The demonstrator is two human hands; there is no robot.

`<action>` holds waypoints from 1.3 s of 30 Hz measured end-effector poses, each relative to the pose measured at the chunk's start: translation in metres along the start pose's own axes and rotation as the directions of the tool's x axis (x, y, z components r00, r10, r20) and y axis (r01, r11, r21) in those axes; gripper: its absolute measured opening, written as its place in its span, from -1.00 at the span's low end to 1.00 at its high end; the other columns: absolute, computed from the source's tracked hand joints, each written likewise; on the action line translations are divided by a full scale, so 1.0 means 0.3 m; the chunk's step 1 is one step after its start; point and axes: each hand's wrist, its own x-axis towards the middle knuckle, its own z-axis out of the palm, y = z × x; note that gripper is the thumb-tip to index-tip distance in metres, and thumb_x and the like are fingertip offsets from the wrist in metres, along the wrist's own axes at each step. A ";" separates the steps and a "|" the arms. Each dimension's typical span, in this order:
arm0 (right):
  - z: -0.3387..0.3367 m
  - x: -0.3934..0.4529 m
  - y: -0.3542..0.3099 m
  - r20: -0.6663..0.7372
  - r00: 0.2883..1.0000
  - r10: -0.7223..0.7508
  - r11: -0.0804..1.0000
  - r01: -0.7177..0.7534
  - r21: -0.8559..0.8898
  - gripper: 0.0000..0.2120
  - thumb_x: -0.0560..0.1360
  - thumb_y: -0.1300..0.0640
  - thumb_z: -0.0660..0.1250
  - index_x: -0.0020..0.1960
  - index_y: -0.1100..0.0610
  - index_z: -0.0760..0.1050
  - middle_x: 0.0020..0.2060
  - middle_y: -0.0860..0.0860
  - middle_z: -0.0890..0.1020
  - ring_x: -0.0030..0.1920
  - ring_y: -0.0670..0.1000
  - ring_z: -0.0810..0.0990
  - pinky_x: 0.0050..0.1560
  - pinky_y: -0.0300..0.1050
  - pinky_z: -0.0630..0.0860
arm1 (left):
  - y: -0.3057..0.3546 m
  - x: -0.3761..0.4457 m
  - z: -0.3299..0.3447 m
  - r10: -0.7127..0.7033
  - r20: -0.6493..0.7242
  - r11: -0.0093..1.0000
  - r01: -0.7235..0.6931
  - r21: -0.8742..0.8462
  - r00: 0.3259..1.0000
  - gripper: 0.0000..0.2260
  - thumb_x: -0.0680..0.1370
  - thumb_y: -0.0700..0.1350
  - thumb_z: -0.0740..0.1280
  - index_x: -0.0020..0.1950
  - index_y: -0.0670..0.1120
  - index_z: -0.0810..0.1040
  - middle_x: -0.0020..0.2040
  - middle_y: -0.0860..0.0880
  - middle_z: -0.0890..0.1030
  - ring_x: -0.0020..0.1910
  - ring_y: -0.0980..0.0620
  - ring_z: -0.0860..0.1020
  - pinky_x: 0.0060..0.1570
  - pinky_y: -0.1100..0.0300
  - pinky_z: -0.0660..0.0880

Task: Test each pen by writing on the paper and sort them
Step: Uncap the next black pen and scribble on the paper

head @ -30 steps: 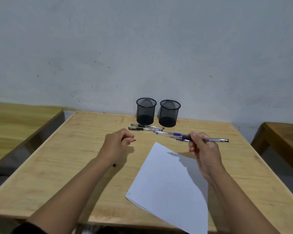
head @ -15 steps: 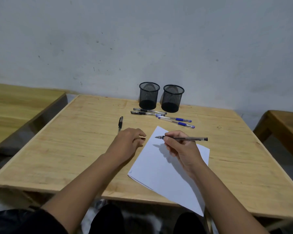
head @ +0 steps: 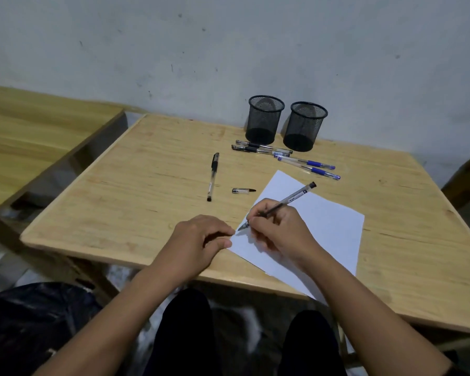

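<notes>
Pen (head: 285, 202) clamped in my right fingers (head: 257, 210), tip on the paper (head: 326, 226) at its left corner; left fingers (head: 219, 226), loosely curled, barely pin it, so it may slide.

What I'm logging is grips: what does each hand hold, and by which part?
Right hand pinches the black pen at its grip near the tip; left hand holds nothing.

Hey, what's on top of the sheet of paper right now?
The right hand rests on the paper, gripping a black pen with its tip near the left edge. Any marks beneath the hand are covered.
</notes>
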 end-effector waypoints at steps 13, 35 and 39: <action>0.046 0.028 0.071 -0.013 0.985 -0.172 0.944 0.161 -0.288 -0.93 0.41 0.28 0.29 -0.24 0.19 0.51 -0.38 0.25 0.51 -0.42 -0.06 0.36 -0.38 -0.24 0.30 | -0.025 0.003 0.010 0.008 0.014 1.000 -0.008 -0.007 1.000 -0.81 0.41 -0.06 0.39 -0.01 -0.04 0.65 -0.03 0.03 0.68 0.00 0.19 0.55 0.03 0.56 0.31; 0.059 0.019 0.057 -0.040 0.982 -0.183 0.927 0.159 -0.339 -0.92 0.39 0.30 0.28 -0.26 0.24 0.52 -0.38 0.17 0.54 -0.41 -0.14 0.39 -0.40 -0.35 0.31 | -0.025 0.001 0.016 0.012 -0.004 1.000 -0.012 0.006 1.000 -0.78 0.40 -0.05 0.37 0.00 -0.06 0.65 -0.03 0.02 0.68 0.01 0.20 0.53 0.04 0.56 0.31; 0.061 0.018 0.055 -0.051 0.983 -0.178 0.928 0.150 -0.340 -0.92 0.39 0.29 0.28 -0.27 0.25 0.51 -0.38 0.15 0.55 -0.41 -0.15 0.40 -0.39 -0.36 0.32 | -0.028 0.003 0.016 0.014 -0.009 1.000 -0.014 0.006 1.000 -0.82 0.42 -0.10 0.41 0.00 -0.06 0.65 -0.02 0.02 0.67 0.02 0.22 0.52 0.06 0.59 0.28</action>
